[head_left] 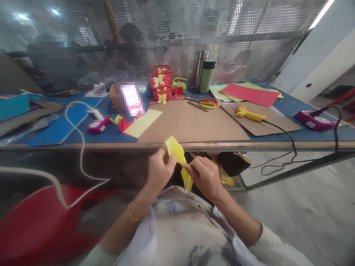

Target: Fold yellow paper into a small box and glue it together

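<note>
A strip of yellow paper (176, 150) is held in front of my body, just off the table's front edge. My left hand (161, 165) pinches its upper part between thumb and fingers. Lower and to the right, my right hand (204, 173) grips the same strip where it narrows, and the rest hangs below between the hands. My right fingertips are partly hidden. Beyond the hands lies a brown cardboard sheet (191, 122), with a pale yellow paper piece (145, 123) overlapping its left side.
Yellow-handled scissors (208, 103), small red boxes with yellow bows (162, 92), a green box (179, 87) and two flasks (206, 77) stand or lie behind. A yellow glue gun (249, 113) rests right, its cord running off the edge. A white cable (82, 147) hangs left above a red chair (41, 229).
</note>
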`<state>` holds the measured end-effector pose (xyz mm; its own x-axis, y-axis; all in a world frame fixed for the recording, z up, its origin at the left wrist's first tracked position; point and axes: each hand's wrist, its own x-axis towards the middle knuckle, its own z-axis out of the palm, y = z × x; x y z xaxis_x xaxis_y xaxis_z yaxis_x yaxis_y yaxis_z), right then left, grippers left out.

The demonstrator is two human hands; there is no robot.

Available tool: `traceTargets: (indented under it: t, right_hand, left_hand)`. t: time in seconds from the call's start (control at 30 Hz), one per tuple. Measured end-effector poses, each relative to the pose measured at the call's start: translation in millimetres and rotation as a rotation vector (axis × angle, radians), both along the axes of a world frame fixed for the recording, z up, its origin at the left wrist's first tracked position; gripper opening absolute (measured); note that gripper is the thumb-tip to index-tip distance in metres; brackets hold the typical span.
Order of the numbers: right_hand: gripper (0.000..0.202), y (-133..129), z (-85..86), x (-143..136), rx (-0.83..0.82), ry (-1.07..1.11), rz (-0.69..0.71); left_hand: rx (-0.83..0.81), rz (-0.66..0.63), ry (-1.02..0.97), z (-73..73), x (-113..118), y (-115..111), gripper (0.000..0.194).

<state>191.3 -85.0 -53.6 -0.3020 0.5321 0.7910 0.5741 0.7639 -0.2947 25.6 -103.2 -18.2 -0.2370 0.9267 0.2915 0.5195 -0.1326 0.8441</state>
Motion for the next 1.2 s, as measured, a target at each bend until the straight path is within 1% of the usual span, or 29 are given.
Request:
traceTargets:
  t: [0.07, 0.17, 0.33, 0.43, 0.63, 0.73, 0.97, 1.07, 1.2]
  right_hand:
    - [0.041, -1.1, 2.0, 1.7, -0.066, 0.047, 0.035]
    - [0.042, -1.3, 7.8, 7.4, -0.212, 0.128, 0.052]
    - [0.041, 5.4, 14.5, 18.2, -0.363, 0.299, -0.023]
    - [0.043, 10.0, 14.4, 20.8, -0.426, 0.355, -0.036]
    - [0.052, 14.5, 11.1, 25.0, -0.540, 0.474, -0.120]
    - [0.052, 14.9, 9.0, 26.9, -0.581, 0.517, -0.118]
    - [0.050, 17.7, 4.7, 32.2, -0.677, 0.600, -0.083]
    - [0.049, 19.1, 3.9, 35.7, -0.692, 0.603, -0.072]
    - [0.051, 19.8, 4.2, 35.5, -0.765, 0.647, -0.015]
  left_hand:
    - [0.019, 0.015, -0.094, -1.8, -5.6, -1.1, 0.012]
    - [0.067, 0.057, -0.147, -2.4, -15.8, -1.6, 0.017]
    - [0.117, 0.073, -0.140, -0.5, -30.6, -1.8, 0.022]
    - [0.120, 0.085, -0.112, -1.1, -31.6, -3.5, 0.022]
    - [0.234, 0.209, -0.028, -2.6, -28.9, -7.5, 0.022]
    - [0.240, 0.234, -0.036, -1.8, -29.8, -7.1, 0.021]
    - [0.191, 0.190, -0.194, -5.3, -33.5, -3.8, 0.025]
    - [0.182, 0.179, -0.252, -7.8, -37.5, -2.0, 0.025]
    - [0.110, 0.143, -0.353, -10.9, -44.0, 2.4, 0.026]
